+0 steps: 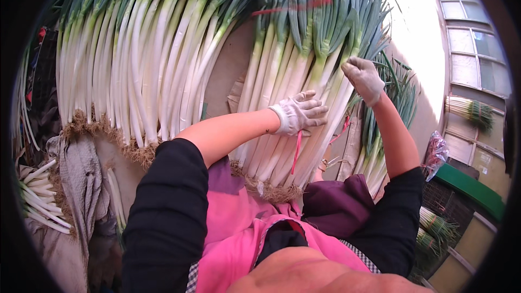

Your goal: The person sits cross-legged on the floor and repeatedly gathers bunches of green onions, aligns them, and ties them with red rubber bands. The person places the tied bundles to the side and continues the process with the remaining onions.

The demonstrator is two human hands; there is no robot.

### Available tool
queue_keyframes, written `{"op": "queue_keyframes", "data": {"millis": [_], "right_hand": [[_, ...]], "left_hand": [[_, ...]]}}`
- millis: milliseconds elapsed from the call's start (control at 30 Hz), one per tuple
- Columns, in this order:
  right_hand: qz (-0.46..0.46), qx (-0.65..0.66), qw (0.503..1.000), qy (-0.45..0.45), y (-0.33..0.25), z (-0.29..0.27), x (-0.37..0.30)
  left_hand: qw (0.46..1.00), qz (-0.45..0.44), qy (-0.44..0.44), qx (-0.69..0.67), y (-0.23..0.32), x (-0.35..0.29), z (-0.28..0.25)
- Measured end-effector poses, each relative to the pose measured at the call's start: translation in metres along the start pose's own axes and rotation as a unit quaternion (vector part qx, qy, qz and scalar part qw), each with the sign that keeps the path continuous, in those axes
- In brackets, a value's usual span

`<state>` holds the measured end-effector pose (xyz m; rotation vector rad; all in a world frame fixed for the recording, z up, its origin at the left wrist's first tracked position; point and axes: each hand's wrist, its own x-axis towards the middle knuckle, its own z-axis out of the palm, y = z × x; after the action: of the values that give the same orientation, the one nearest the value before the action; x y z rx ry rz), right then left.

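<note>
In front of me lies a thick bundle of long green onions (271, 141), with white stalks, green leaves and brown roots nearest my body. My left hand (301, 114), in a pale work glove, lies across the white stalks with its fingers stretched out. A red tie strip (297, 152) shows just below it on the stalks, and another red band (293, 8) crosses the green leaves higher up. My right hand (364, 80), gloved too, is closed in a fist at the bundle's right edge; what is inside it, if anything, is hidden.
A wide row of loose green onions (135, 65) lies at the left. More green onions (377, 152) lie beyond the bundle at the right. A grey cloth (81, 184) hangs at lower left, near short white stalks (43, 195). A green-topped box (469, 190) stands far right.
</note>
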<state>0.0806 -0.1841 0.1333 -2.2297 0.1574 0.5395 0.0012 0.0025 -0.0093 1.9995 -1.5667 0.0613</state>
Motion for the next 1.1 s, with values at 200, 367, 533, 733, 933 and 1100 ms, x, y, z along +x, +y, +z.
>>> {"op": "queue_keyframes", "data": {"millis": [200, 367, 533, 733, 933, 1100], "right_hand": [[0.027, 0.352, 0.910, 0.218, 0.070, -0.090, -0.127], [0.165, 0.278, 0.908, 0.265, 0.134, -0.037, -0.137], [0.220, 0.217, 0.929, 0.204, 0.185, -0.012, -0.144], [0.244, 0.240, 0.932, 0.117, 0.150, 0.029, -0.171], [0.136, 0.026, 0.979, 0.150, 0.115, 0.148, -0.188], [0.157, 0.356, 0.884, 0.261, 0.135, 0.169, -0.202]], "left_hand": [[0.999, -0.012, -0.030, 0.022, 0.003, 0.000, -0.006], [0.993, -0.022, -0.088, 0.071, 0.006, 0.006, -0.013], [0.979, -0.005, -0.192, 0.072, 0.026, -0.010, -0.055], [0.870, -0.149, -0.459, 0.097, 0.081, -0.036, -0.148], [0.896, -0.184, -0.369, 0.164, 0.189, -0.038, -0.210], [0.959, -0.174, -0.213, -0.066, 0.243, -0.027, -0.192]]}}
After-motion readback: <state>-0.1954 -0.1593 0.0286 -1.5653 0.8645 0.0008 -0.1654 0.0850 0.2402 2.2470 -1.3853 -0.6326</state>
